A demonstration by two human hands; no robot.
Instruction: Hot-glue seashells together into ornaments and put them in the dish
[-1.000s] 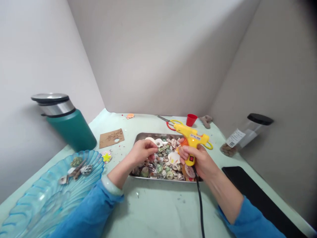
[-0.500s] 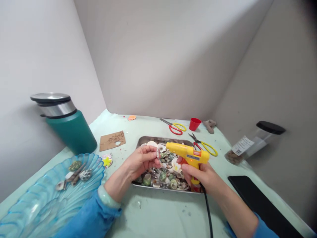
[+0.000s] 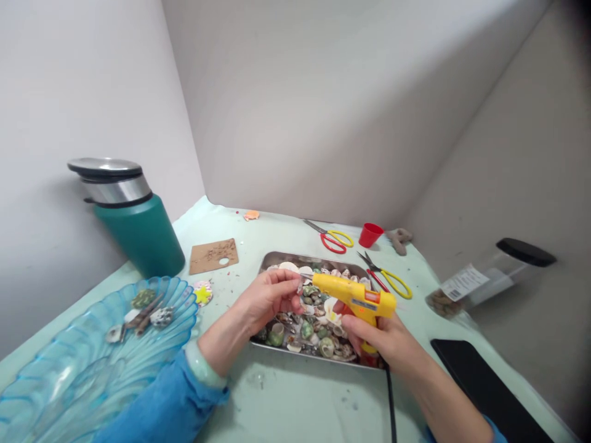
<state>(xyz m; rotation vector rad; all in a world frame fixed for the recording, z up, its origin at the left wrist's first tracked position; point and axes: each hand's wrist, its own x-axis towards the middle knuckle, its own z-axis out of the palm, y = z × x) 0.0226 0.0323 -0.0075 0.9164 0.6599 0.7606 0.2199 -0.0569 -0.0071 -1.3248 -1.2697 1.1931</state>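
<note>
Above a metal tray (image 3: 318, 359) of shells, my left hand (image 3: 272, 298) pinches a small pale piece (image 3: 301, 283) between thumb and fingers. My right hand (image 3: 383, 335) is wrapped round the handle of a yellow glue gun (image 3: 353, 292). The gun points left, its nozzle at the small piece; whether they touch is hard to tell. White, green and brown shells (image 3: 307, 330) fill the tray under both hands. A black cord (image 3: 391, 400) runs down from the gun.
On the left are a blue scalloped dish (image 3: 92, 369) with shells, a green bottle (image 3: 141, 237) and a brown card (image 3: 213, 256). Behind lie scissors (image 3: 332, 239), more scissors (image 3: 388, 277) and a red cup (image 3: 370, 235). On the right are a jar (image 3: 484, 280) and a black slab (image 3: 489, 387).
The glue gun's nozzle has come to the small piece in my left hand, whose fingers still pinch it. The whole view has shifted and tilted slightly.
</note>
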